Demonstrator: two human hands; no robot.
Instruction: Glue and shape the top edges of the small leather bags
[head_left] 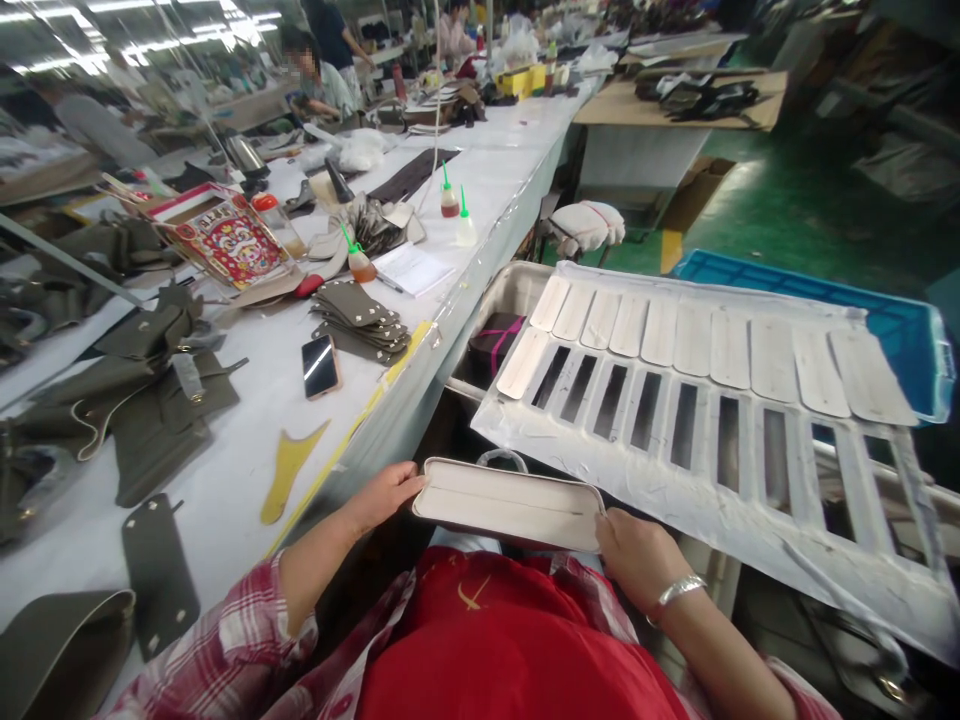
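Note:
Above my lap I hold a bag (510,503) with its long, pale, round-cornered panel facing up and a dark edge around it. My left hand (391,492) pinches the bag's left end, thumb on the rim. At the other end, my right hand (636,548) is closed on the right corner. A wrapped handle loop (502,458) shows just behind the bag. To the right lies a white slotted rack (555,440), with a row of pale rounded strips (694,338) along its far side and one more strip at its near left. The bag's underside is hidden.
The long white table (300,540) on my left carries a phone (321,366), stacked olive pieces (360,320), a yellow template (289,475), glue bottles (360,262) and olive bag parts (161,420). A blue crate (810,290) stands behind the rack. People work farther back.

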